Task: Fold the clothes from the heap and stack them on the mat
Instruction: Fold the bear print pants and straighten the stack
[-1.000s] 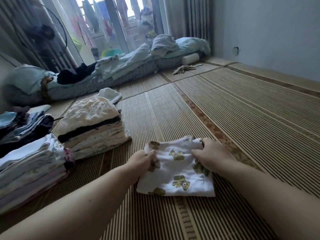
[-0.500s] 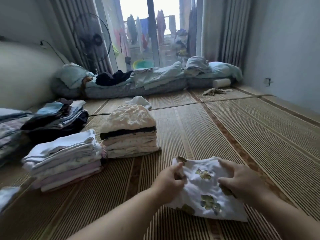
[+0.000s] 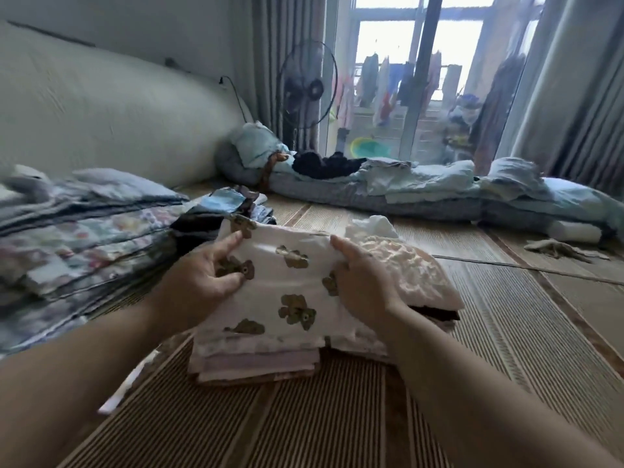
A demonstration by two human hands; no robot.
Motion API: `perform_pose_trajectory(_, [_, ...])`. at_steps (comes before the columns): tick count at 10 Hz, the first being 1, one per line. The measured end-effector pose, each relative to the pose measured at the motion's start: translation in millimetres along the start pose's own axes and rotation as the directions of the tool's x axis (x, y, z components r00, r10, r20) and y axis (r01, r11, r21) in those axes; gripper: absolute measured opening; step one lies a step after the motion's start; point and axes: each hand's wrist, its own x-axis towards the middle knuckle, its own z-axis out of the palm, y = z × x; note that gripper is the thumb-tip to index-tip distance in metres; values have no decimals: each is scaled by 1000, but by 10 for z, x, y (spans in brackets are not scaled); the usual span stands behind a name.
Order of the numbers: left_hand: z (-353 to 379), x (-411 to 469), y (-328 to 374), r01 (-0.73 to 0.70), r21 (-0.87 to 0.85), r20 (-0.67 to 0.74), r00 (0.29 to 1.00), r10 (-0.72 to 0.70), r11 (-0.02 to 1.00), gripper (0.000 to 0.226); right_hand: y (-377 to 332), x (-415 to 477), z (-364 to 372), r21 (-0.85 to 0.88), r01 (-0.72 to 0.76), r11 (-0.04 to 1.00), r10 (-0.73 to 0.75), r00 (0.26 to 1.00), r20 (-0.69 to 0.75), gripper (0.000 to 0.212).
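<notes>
Two bare hands hold a folded white garment printed with olive-brown motifs (image 3: 287,288) by its opposite edges. The left hand (image 3: 209,275) pinches the left edge, with the thumb on top and the index finger lying along the far corner. The right hand (image 3: 364,282) curls its fingers over the right edge, and its thumb is hidden. The garment sits on top of a low stack of folded pale pink and white clothes (image 3: 256,361) on the striped woven mat (image 3: 337,420). A second stack topped by crinkled cream cloth (image 3: 415,268) stands just beside it on the right. Folded floral bedding (image 3: 84,238) lies to the left. A dark pedestal fan (image 3: 309,89) stands by the window.
</notes>
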Motion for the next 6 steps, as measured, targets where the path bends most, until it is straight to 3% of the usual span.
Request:
perform_pose_trajectory(1, [-150, 273, -283, 2, 204, -78, 997, 14, 979, 71, -209, 303, 351, -165, -31, 986, 42, 997, 61, 42])
perform_pose_trajectory(2, [-140, 497, -560, 67, 419, -54, 997, -49, 906, 67, -177, 605, 637, -125, -134, 983, 145, 986, 83, 48])
perform_pose_trajectory(3, [-29, 609, -782, 158, 519, 16, 981, -194, 840, 66, -80, 707, 874, -394, 51, 918, 18, 985, 169, 55])
perform_pose_trajectory(4, [88, 586, -958, 228, 652, 51, 938, -342, 723, 52, 20, 730, 1098, -508, 25, 861, 111, 966, 234, 40])
perform_pose_trajectory(5, [131, 472, -1025, 289, 672, 42, 904, -425, 681, 56, -35, 643, 1075, -595, 29, 803, 140, 961, 237, 37])
perform_pose_trajectory(6, [55, 322, -883, 282, 635, 7, 929, -371, 719, 68, -180, 464, 886, -537, 58, 842, 38, 985, 166, 40])
